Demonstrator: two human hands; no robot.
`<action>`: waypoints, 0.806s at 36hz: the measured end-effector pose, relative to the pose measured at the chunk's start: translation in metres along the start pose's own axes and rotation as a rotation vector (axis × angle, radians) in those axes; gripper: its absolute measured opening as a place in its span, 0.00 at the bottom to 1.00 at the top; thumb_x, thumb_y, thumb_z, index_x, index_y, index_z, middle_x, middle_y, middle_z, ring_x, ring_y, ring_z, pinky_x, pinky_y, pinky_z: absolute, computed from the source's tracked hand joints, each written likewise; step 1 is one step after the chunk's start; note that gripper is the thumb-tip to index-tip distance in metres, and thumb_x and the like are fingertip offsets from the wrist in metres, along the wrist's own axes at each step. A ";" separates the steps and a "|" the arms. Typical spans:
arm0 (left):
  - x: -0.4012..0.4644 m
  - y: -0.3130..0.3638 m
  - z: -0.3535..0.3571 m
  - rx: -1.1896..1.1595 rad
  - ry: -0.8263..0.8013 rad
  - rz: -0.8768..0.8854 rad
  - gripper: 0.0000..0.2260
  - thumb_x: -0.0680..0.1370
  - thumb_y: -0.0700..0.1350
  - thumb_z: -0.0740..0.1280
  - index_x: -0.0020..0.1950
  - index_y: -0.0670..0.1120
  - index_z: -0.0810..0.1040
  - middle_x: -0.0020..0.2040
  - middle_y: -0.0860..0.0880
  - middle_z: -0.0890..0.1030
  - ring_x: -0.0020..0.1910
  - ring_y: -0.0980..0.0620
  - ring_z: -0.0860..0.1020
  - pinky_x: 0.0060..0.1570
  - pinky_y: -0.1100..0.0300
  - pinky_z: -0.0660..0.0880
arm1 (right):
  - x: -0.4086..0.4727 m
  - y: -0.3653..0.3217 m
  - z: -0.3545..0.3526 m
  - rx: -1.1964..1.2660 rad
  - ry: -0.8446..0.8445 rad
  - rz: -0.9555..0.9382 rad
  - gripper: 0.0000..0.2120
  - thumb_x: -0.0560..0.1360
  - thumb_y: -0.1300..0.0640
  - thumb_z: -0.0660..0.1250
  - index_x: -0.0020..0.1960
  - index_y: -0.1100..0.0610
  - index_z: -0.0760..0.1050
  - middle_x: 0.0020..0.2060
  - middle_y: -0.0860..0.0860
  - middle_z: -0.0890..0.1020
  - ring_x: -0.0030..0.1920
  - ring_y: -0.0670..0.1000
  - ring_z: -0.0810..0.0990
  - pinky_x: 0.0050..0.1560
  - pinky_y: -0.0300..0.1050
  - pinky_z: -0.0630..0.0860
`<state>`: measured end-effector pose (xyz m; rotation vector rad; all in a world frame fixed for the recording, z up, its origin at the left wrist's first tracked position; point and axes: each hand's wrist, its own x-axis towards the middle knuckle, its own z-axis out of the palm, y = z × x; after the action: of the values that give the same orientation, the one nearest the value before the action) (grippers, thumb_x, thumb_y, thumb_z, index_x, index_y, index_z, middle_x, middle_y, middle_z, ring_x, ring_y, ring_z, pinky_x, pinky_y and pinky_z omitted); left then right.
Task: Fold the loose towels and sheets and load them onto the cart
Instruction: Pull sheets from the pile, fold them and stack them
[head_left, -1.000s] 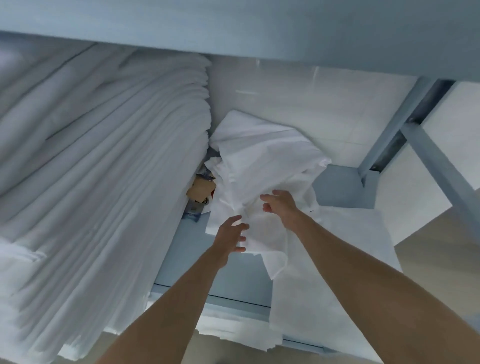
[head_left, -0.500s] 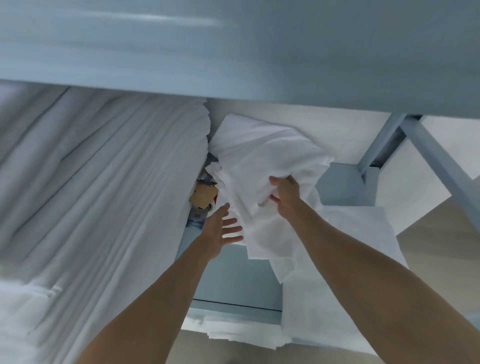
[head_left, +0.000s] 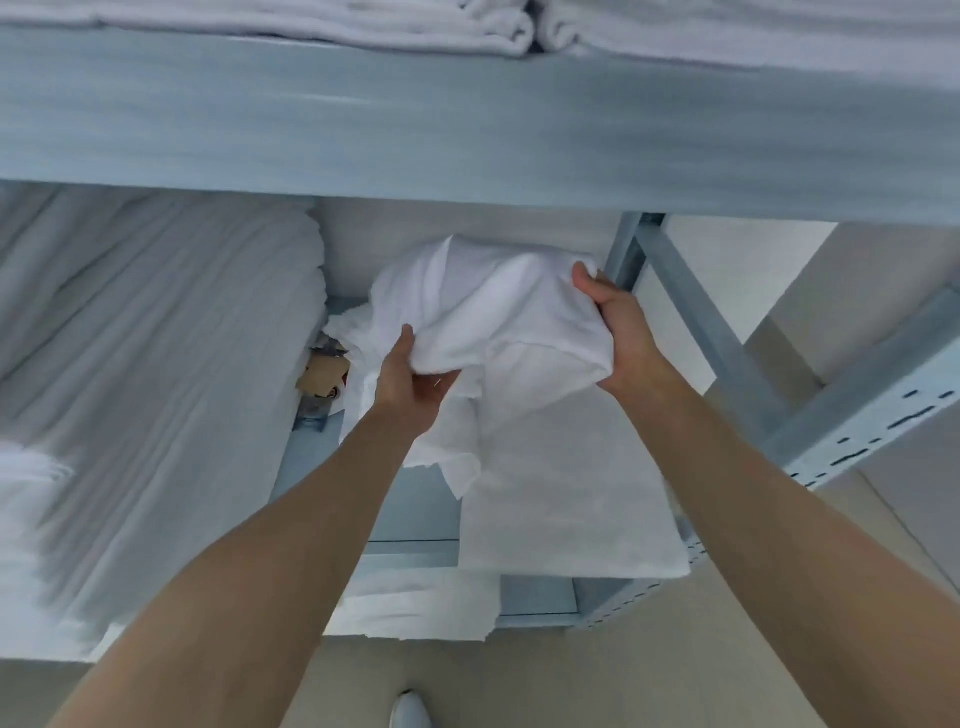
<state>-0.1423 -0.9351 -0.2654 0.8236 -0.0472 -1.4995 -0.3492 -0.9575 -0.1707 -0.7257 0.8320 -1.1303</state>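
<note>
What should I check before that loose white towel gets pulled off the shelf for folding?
1. Left hand grips the loose towel from below: ok.
2. Right hand grips its right edge: ok.
3. Towel free of the folded sheet beneath: cannot tell, a corner drapes over it.
4. Brown item behind the towel stays clear: cannot tell.
5. Stack of linens on the left not touching the towel: ok.
6. Headroom under the upper shelf: ok.
</note>
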 end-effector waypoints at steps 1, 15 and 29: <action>-0.012 -0.006 0.008 0.009 0.023 0.021 0.19 0.80 0.46 0.68 0.70 0.42 0.74 0.61 0.44 0.83 0.56 0.45 0.83 0.47 0.54 0.82 | -0.013 -0.006 -0.006 0.005 -0.009 -0.006 0.19 0.78 0.53 0.68 0.66 0.62 0.76 0.54 0.58 0.84 0.52 0.57 0.85 0.46 0.50 0.82; -0.145 -0.055 0.006 0.286 0.181 0.163 0.05 0.77 0.37 0.64 0.50 0.42 0.77 0.53 0.43 0.81 0.52 0.44 0.80 0.55 0.53 0.79 | -0.133 -0.040 -0.059 0.072 -0.166 0.047 0.14 0.78 0.55 0.67 0.38 0.60 0.85 0.37 0.54 0.85 0.38 0.51 0.85 0.38 0.41 0.81; -0.216 -0.098 -0.046 0.584 0.228 -0.016 0.13 0.79 0.40 0.66 0.63 0.40 0.73 0.55 0.39 0.79 0.52 0.42 0.82 0.58 0.40 0.78 | -0.184 -0.005 -0.092 -0.047 -0.006 0.152 0.13 0.79 0.53 0.67 0.46 0.62 0.81 0.37 0.55 0.85 0.37 0.52 0.85 0.36 0.42 0.81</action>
<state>-0.2296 -0.7103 -0.2504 1.4604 -0.3205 -1.4112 -0.4681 -0.7894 -0.1768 -0.6927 0.8958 -0.9743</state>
